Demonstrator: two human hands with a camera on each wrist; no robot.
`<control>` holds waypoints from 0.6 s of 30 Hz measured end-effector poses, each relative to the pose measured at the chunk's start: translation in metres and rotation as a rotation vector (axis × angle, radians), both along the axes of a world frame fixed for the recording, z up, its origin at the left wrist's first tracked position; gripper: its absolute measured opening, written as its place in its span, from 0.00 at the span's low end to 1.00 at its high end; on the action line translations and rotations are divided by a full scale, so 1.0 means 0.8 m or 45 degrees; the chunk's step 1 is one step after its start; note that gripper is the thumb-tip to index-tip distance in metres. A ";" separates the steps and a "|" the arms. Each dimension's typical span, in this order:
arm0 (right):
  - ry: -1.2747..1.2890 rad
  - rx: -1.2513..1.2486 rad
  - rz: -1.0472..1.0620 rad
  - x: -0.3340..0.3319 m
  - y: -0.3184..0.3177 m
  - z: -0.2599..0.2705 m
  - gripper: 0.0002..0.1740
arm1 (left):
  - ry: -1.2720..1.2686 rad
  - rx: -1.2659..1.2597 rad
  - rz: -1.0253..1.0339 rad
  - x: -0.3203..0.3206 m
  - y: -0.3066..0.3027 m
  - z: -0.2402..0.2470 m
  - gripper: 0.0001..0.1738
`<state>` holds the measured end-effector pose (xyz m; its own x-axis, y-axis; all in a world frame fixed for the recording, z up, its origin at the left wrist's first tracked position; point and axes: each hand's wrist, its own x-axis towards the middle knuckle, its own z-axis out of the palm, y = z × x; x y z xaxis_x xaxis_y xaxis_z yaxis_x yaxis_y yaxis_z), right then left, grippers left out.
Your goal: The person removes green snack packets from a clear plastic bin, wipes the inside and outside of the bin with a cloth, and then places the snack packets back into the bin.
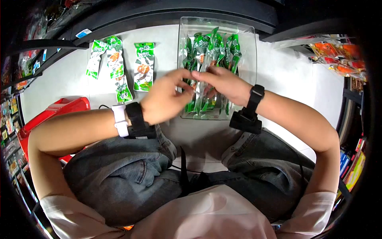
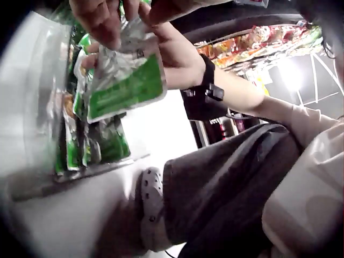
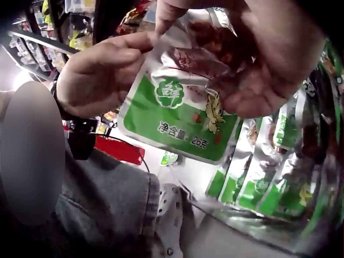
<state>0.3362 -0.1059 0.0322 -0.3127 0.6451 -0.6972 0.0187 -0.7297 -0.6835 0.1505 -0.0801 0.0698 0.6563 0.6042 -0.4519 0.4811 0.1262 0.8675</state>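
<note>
Both hands meet over a clear plastic bin (image 1: pixel 251 44) of upright green and silver snack packets (image 1: pixel 234 49). Between them is one packet (image 3: pixel 177 115), its green lower end hanging below the fingers. The right hand (image 1: pixel 229 84), (image 3: pixel 269 59) grips this packet with thumb and curled fingers. At its other edge the left hand (image 1: pixel 165 97), (image 3: pixel 102 72) pinches with thumb and forefinger. From the left wrist view the packet's back (image 2: pixel 129 86) shows, with the right hand (image 2: pixel 180 56) behind it. The packet's upper part is partly covered by fingers.
Several loose packets (image 1: pixel 144 67) lie on the pale floor left of the bin. A red basket (image 1: pixel 73 105) stands by the left forearm. Dark shelf edges (image 1: pixel 167 18) run along the back, and shelves with colourful packages (image 1: pixel 338 55) line the sides. The person's knees flank the near floor.
</note>
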 end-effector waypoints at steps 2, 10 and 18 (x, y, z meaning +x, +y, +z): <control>0.002 0.072 -0.032 -0.001 0.006 -0.001 0.28 | -0.017 0.053 0.105 -0.014 0.019 -0.016 0.15; 0.068 -0.013 -0.037 -0.011 0.025 -0.039 0.16 | 0.272 -0.143 0.612 -0.071 0.077 -0.079 0.11; -0.215 0.319 -0.089 -0.021 0.035 -0.052 0.14 | 0.308 -0.086 0.405 -0.100 0.080 -0.107 0.10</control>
